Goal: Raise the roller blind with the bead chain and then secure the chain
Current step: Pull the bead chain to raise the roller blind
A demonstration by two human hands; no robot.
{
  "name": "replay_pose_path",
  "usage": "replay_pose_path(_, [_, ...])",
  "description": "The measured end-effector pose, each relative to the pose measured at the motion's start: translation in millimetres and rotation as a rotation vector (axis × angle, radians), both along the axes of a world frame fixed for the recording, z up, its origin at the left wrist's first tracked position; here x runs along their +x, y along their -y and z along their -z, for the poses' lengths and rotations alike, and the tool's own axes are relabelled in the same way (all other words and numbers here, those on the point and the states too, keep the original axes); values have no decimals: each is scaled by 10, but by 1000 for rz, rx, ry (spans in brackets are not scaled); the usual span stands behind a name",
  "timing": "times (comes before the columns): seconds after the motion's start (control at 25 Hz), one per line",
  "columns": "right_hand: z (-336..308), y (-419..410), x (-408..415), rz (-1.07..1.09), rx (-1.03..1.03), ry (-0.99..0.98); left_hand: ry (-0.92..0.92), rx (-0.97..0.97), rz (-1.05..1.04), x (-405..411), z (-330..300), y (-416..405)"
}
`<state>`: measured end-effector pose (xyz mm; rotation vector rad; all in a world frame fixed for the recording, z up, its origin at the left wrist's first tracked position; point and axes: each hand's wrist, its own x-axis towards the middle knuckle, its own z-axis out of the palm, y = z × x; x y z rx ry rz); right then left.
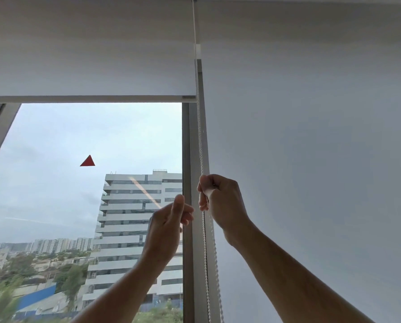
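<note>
The white roller blind (90, 66) on the left window is partly raised, its bottom bar (85, 99) high above my hands. A white bead chain (200, 148) hangs down the grey window frame post. My right hand (220, 199) is closed in a fist around the chain at mid height. My left hand (169, 220) is just left of the chain and slightly lower, fingers loosely curled with the thumb up; whether it touches the chain is unclear. Below the hands the chain (206, 264) runs down as two strands.
A second white blind (311, 159) fully covers the window to the right. The grey frame post (190, 141) stands between the two windows. A small red triangle sticker (88, 161) is on the glass. Buildings and trees show outside.
</note>
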<state>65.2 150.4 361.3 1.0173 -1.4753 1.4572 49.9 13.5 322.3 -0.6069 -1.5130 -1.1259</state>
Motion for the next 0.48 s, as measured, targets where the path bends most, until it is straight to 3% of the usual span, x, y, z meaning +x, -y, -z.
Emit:
replay_pose_path(0.2, [252, 20, -22, 17, 27, -3, -11, -83, -127, 182, -525, -133])
replay_pose_path(0.48, [542, 49, -68, 9, 104, -2, 80, 21, 100, 281, -725, -331])
